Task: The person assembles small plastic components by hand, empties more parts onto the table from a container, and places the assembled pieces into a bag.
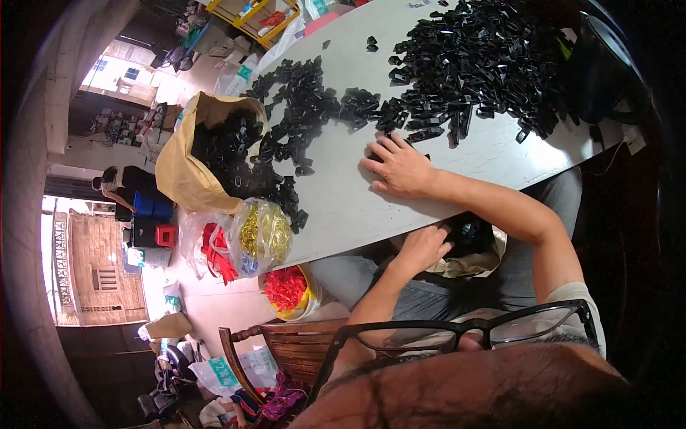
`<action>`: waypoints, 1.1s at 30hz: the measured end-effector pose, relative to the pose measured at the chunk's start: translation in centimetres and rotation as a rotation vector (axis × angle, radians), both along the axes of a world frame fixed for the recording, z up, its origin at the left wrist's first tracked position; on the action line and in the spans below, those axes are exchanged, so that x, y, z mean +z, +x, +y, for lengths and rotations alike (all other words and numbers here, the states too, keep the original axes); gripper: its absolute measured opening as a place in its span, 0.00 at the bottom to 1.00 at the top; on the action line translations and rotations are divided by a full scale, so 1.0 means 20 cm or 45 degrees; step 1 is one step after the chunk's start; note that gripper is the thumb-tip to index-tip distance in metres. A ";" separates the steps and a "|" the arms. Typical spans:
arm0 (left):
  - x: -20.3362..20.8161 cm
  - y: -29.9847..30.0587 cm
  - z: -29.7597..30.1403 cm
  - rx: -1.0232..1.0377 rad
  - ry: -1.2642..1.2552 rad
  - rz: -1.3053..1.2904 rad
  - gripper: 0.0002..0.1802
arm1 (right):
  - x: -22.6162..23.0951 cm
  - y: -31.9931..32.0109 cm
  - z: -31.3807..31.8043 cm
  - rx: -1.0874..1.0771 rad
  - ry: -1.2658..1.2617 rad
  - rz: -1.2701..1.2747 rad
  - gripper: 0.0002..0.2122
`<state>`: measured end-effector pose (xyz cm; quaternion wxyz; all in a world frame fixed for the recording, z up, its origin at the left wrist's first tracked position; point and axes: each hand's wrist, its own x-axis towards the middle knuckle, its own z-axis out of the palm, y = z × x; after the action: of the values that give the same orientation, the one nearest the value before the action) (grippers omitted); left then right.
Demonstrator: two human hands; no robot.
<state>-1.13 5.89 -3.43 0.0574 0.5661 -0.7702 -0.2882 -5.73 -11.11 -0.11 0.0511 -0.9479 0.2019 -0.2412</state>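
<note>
Nearest the body, the left hand (423, 249) is at the mouth of a tan, soft-walled bag (493, 264) positioned over the lap, below the worktop edge. Its fingers are curled; whether this grip is clamped on anything cannot be told. Dark contents show inside the bag.

Above it, the right hand (401, 168) rests palm down on the pale, smooth worktop (336, 207). This grip is apart: fingers slightly spread, nothing visibly clamped, fingertips at the near fringe of the loose pieces. The small, glossy black, elongated pieces form a large heap (479, 68) beyond and to the right of that hand; a thinner spread of black pieces (296, 107) extends to the left.

Step in hand, by judgement: drawing loose pieces from the fringe toward the worktop edge. The next move would call for a flat, sweeping right hand and the tan bag's mouth held wide below the edge.

At the far left of the worktop, a large yellow-tan sack (179, 164) lies with its mouth toward the spread, more black pieces within it.
</note>
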 end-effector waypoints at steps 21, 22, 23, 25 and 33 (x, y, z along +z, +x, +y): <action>0.38 0.12 -0.99 0.146 -0.929 0.013 0.34 | 0.05 -1.05 -0.28 -0.170 0.121 -0.148 0.14; 0.34 0.12 -1.05 0.092 -0.908 -0.046 0.35 | 0.03 -1.04 -0.29 -0.265 0.044 -0.219 0.14; 0.31 0.12 -1.06 0.090 -0.915 -0.046 0.35 | 0.03 -1.04 -0.29 -0.358 -0.032 -0.291 0.13; 0.25 0.10 -1.06 0.091 -0.881 -0.057 0.35 | 0.03 -1.03 -0.30 -0.482 0.006 -0.254 0.18; 0.23 0.12 -0.87 0.125 -0.877 -0.092 0.33 | -0.06 -0.85 -0.35 -0.520 -0.107 -0.055 0.24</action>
<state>1.22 -11.51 1.16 0.2314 0.5597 -0.7957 0.0119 -22.67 -18.11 -1.32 -0.0341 -0.8831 0.3785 -0.2750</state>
